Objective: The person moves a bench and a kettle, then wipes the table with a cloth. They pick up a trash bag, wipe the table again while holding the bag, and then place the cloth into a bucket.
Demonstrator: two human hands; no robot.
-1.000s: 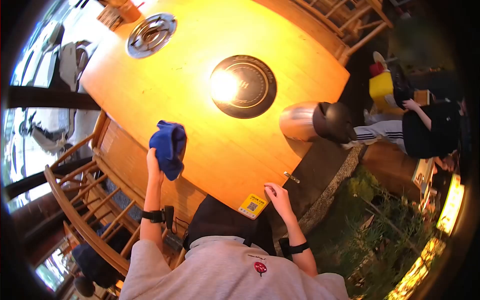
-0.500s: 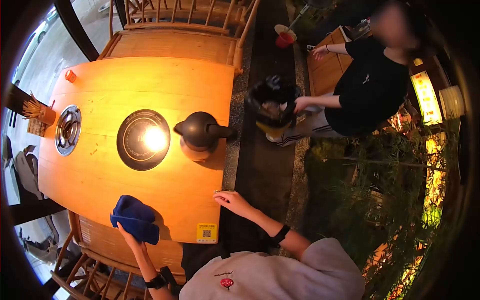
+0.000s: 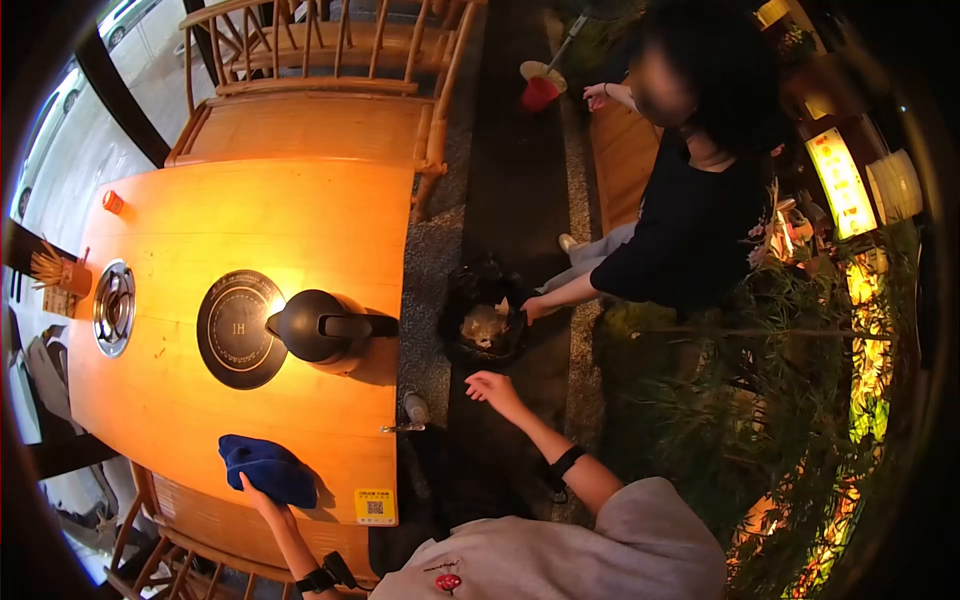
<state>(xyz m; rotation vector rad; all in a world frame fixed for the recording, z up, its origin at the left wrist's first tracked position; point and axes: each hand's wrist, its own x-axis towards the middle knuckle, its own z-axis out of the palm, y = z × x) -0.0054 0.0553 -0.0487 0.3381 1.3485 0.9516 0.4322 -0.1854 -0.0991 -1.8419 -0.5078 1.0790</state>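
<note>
My left hand presses a bunched blue cloth onto the near edge of the orange wooden table. My right hand hovers off the table's right side with its fingers spread and holds nothing; it is close to a black bin on the floor. A black kettle stands on the table near its right edge, beside a round black induction plate. A yellow QR sticker sits at the near right corner of the table.
Another person in black bends over the bin, one hand at its rim. A metal drain cover, a chopstick holder and an orange cap lie on the table's left. Wooden benches stand at the far and near ends.
My right hand has left the table's edge and moved out toward the bin. The other person has set the bin lower and nearer. The cloth stays under my left hand.
</note>
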